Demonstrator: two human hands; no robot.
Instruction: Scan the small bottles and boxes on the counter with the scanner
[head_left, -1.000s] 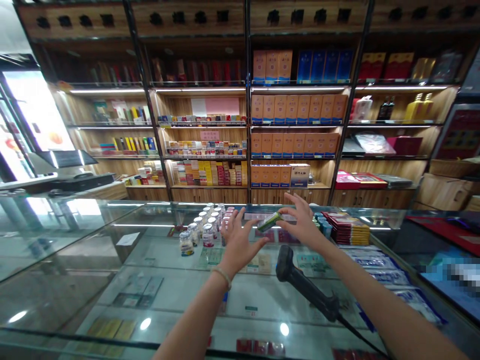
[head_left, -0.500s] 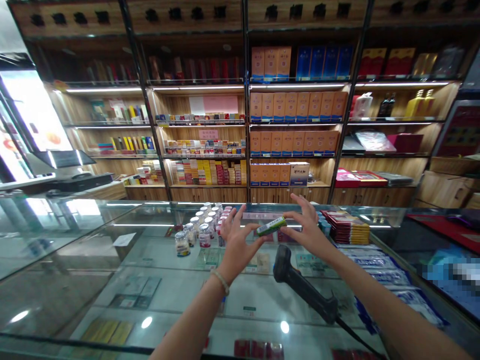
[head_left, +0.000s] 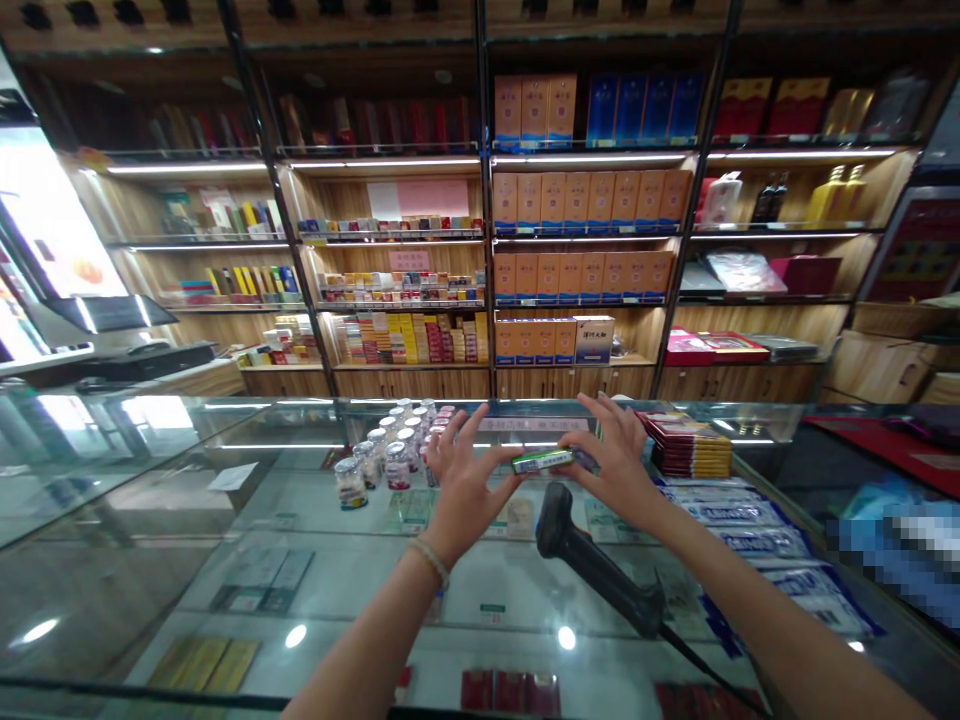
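A small green-and-white stick-shaped pack (head_left: 541, 461) is held level between my two hands, above the glass counter. My left hand (head_left: 469, 480) pinches its left end between thumb and forefinger, the other fingers raised. At the right end, my right hand (head_left: 611, 460) grips it the same way. The print on its pale side is too small to read. Just below my hands, a black handheld barcode scanner (head_left: 600, 570) lies on the glass, head toward the pack, with its cable running to the lower right.
Several small white-lidded jars (head_left: 397, 465) stand left of my hands. To the right are a stack of red-and-gold packs (head_left: 686, 445) and blue-and-white packets (head_left: 780, 545). Behind the glass counter (head_left: 337, 570), shelves hold orange boxes (head_left: 577, 278). A dark monitor (head_left: 112, 313) stands far left.
The pack has turned from tilted to nearly level, and its pale side has rolled toward me. Both hands still hold its ends. The view has shifted slightly.
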